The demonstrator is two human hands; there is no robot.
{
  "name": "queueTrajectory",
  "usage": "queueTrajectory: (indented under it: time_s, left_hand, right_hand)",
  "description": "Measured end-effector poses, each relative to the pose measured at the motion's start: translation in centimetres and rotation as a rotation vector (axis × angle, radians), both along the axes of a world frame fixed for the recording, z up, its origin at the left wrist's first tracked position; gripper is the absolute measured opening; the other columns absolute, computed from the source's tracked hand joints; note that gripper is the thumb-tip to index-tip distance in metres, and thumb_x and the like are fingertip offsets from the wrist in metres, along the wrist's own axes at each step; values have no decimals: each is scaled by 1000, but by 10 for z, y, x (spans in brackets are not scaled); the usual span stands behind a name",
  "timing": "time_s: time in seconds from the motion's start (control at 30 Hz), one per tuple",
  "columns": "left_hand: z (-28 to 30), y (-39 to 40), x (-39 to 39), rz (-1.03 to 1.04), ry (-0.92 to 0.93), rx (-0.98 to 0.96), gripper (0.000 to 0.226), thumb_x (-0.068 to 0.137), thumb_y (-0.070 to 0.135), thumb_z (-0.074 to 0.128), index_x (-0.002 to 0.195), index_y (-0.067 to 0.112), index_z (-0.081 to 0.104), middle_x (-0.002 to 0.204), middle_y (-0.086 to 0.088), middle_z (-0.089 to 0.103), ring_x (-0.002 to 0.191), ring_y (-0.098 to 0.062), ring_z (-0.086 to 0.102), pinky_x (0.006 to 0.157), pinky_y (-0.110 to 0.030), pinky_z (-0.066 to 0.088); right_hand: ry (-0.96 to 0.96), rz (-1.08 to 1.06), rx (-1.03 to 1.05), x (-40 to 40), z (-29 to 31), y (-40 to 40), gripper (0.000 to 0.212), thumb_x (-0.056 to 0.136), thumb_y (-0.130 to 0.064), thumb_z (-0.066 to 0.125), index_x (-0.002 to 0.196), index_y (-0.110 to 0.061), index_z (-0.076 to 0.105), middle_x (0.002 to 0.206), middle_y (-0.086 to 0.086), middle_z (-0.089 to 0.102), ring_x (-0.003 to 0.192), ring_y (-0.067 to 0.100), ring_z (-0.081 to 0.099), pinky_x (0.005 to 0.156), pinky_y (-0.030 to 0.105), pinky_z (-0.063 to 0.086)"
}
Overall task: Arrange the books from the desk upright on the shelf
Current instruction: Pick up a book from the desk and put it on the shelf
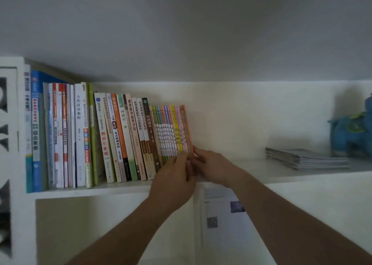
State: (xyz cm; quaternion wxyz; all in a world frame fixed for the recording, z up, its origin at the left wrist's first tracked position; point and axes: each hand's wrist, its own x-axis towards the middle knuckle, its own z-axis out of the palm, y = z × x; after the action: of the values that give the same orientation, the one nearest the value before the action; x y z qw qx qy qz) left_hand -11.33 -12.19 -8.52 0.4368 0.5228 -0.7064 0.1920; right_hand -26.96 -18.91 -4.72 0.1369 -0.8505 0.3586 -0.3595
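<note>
Nearest the camera, two forearms rise from 6 o'clock toward the shelf (120,190). Left hand (173,181) has fingers curled at the foot of the thin books, seems to pinch the bottom of a pinkish thin book (189,167); grip partly hidden, so not certain. Right hand (211,165) lies at 3 o'clock of the row end, fingers reaching in against the salmon-edged last book (188,128), pressing or pinching its lower edge; cannot tell which.

Step in hand, judged: seating the last thin books at the right end of the row of books (120,136) and squaring them up. Row runs from 9 o'clock to centre, spines out, most leaning slightly left. Thin coloured set (169,132) sits at the right end, touching the taller brown-spined book (150,136).

Next move likely calls for pushing the end book flush and upright, then letting go gently; nothing props the row's right side, so the thin ones could slump toward 3 o'clock.

Shelf is white, open to the right of the row. Flat stack of magazines (306,159) lies at 3 o'clock, well apart from the row. Blue plush toy (354,136) stands behind it at far 3 o'clock. Below the shelf, a printed sheet (221,220) with a QR code at 5 o'clock. Plain white wall (181,33) at 12 o'clock. No bench visible.
</note>
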Motion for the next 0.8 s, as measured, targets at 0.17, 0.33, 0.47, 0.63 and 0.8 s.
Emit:
queueTrajectory:
  time_s: [0.17,0.33,0.47,0.63,0.8]
  left_hand:
    - [-9,-4,4,19,-117,-72,26,98,32,44,114,26,64,95,4,65,81,-15,60,67,-27,46]
    - [-48,21,-24,-154,-1,-270,16,87,15,58,97,17,71,97,-1,68,93,-22,59,83,-35,43]
    - [-175,48,-79,-533,70,-48,15,84,5,65,94,14,72,103,-4,62,102,-19,55,93,-27,38]
    - [-377,61,-152,-572,112,753,29,89,14,71,98,39,61,119,8,52,113,-11,52,102,-31,48]
    - [-467,50,-204,-601,-152,1126,28,94,25,68,114,44,64,149,13,40,142,-13,39,116,-30,41]
  right_hand:
    - [195,-269,-209,8,-5,9,39,104,-47,49,142,-43,55,117,2,74,96,26,67,82,35,55]
    - [69,-227,-466,-30,-75,65,39,98,-26,49,132,-19,67,127,5,71,120,26,64,104,39,47]
    - [6,-341,-220,-136,-220,120,35,96,-12,61,130,-15,70,127,0,67,118,13,60,105,25,46]
    - [390,-821,580,-297,-397,171,33,101,-24,61,131,-37,66,143,-6,55,129,16,53,109,40,47]
    - [471,-924,954,-392,-490,173,43,101,-29,61,143,-33,57,150,0,50,135,19,50,112,39,45]
